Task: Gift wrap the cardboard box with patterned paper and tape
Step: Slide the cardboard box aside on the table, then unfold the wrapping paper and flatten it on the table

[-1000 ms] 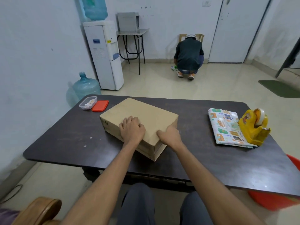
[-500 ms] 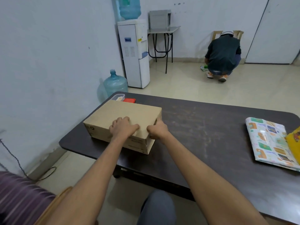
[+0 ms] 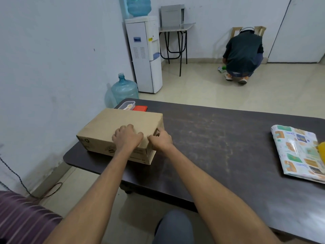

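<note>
A flat brown cardboard box (image 3: pixel 114 125) lies on the left end of the dark table (image 3: pixel 219 138), near its left edge. My left hand (image 3: pixel 127 137) presses on the box's top near the front right corner, fingers curled. My right hand (image 3: pixel 161 140) grips the box's right side at that same corner. The folded patterned wrapping paper (image 3: pixel 297 152) lies flat at the table's right end, well apart from both hands. A sliver of the yellow tape dispenser (image 3: pixel 321 147) shows at the frame's right edge, on top of the paper.
A small clear container (image 3: pixel 127 105) and a red lid (image 3: pixel 140 108) sit just behind the box. A water jug (image 3: pixel 124 89), a water dispenser (image 3: pixel 145 55) and a crouching person (image 3: pixel 243 53) are on the floor beyond. A striped cushion (image 3: pixel 22 217) is at lower left.
The box has slid leftward to the table's left end with both hands on it. The view has turned left, so the paper and dispenser now sit at the right edge.
</note>
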